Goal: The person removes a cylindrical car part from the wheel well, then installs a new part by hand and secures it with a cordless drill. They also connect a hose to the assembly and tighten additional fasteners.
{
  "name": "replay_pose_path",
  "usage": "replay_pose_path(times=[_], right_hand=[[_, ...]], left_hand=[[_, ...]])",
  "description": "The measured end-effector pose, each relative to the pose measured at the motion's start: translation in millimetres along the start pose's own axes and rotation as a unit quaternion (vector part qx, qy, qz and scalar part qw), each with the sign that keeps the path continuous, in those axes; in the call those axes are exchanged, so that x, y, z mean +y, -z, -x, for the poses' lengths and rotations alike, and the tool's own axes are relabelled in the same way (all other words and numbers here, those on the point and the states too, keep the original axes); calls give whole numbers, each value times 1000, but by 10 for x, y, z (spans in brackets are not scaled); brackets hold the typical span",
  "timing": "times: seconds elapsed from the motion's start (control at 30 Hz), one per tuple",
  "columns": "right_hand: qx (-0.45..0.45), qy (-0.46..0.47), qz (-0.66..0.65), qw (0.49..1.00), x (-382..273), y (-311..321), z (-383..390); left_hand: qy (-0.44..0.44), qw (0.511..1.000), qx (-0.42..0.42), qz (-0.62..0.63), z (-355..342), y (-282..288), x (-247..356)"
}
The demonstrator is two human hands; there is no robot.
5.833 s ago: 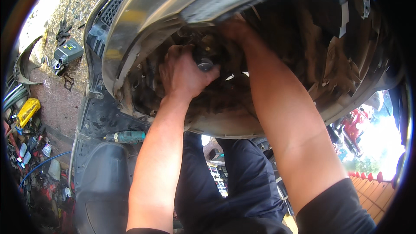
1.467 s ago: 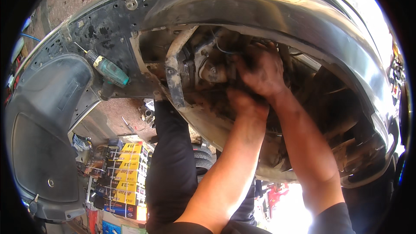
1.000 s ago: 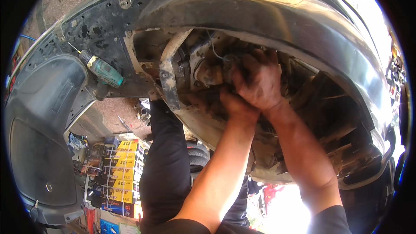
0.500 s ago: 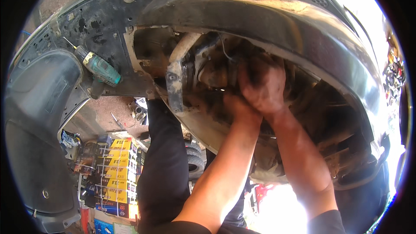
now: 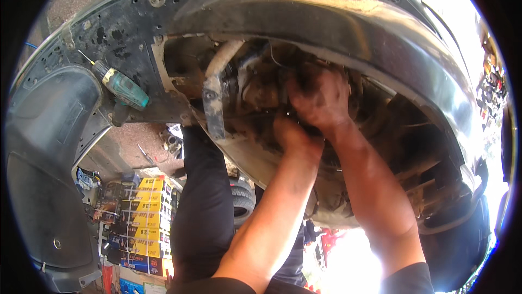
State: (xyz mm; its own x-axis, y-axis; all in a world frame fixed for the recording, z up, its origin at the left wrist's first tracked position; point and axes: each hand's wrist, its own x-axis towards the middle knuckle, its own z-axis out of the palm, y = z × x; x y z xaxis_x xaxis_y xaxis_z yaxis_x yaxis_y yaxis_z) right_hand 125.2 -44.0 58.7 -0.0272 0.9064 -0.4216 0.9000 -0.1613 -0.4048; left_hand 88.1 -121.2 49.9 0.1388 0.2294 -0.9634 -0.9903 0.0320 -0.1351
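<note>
Both arms reach up into a dark opening in the underside of a vehicle. My right hand [image 5: 323, 97] is closed, its knuckles toward me, around something in the shadow that I cannot make out. Just below and to its left is my left hand [image 5: 296, 133], its fingers hidden behind dark parts. Left of the hands is a dirty round metal part [image 5: 260, 93]. A thin wire [image 5: 273, 56] curves down above it. Farther left, a bent, rusty metal bracket [image 5: 215, 95] crosses the opening.
A green cordless drill [image 5: 126, 90] with a long bit lies on the black plastic panel [image 5: 130, 38] at left. The dark curved body panel [image 5: 326, 19] arches over the opening. Stacked yellow boxes [image 5: 149, 215] and tyres [image 5: 242, 199] stand lower down, beside my dark-trousered leg [image 5: 204, 212].
My hands have shifted slightly left in the picture, and so have the bracket and the opening around them. The right hand stays curled.
</note>
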Motion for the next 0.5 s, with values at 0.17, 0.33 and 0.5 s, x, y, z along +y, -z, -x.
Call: replay_pose_path(times=[0.17,0.33,0.5], right_hand=[[13,35,-29,999,0,-2,51],[48,125,-13,991,75,16,107],[125,213,60,967,158,-78,-27]], left_hand=[[-56,998,-4,33,-235,165,-130],[-7,987,-63,147,-391,332,-224],[-47,998,-18,34,-205,73,-122]])
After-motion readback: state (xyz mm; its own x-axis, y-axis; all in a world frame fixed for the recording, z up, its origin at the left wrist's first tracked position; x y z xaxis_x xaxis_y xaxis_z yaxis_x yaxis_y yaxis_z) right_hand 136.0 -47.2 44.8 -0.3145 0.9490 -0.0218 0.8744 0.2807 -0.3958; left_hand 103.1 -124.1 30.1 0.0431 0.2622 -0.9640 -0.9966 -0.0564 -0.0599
